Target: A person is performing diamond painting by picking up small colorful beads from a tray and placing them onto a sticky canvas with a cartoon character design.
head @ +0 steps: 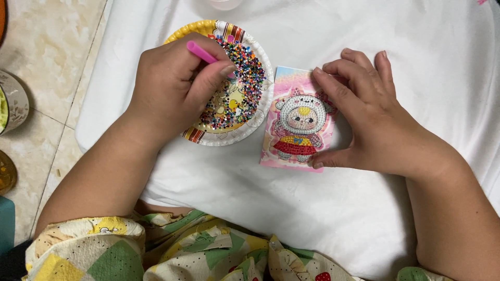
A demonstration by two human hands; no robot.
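Note:
My left hand grips a pink pen-like stick, its tip down among the beads. Under it sits a paper plate with a striped rim, filled with many small multicoloured beads. To the right lies a small pink card showing a bead-covered cartoon figure in a white hood and red skirt. My right hand rests on the white cloth, with fingers along the card's top right edge and the thumb at its lower right corner, steadying it.
Everything lies on a white cloth spread over my lap. Beige floor tiles show at the left, with a round container and a small amber dish at the edge. My patterned garment fills the bottom.

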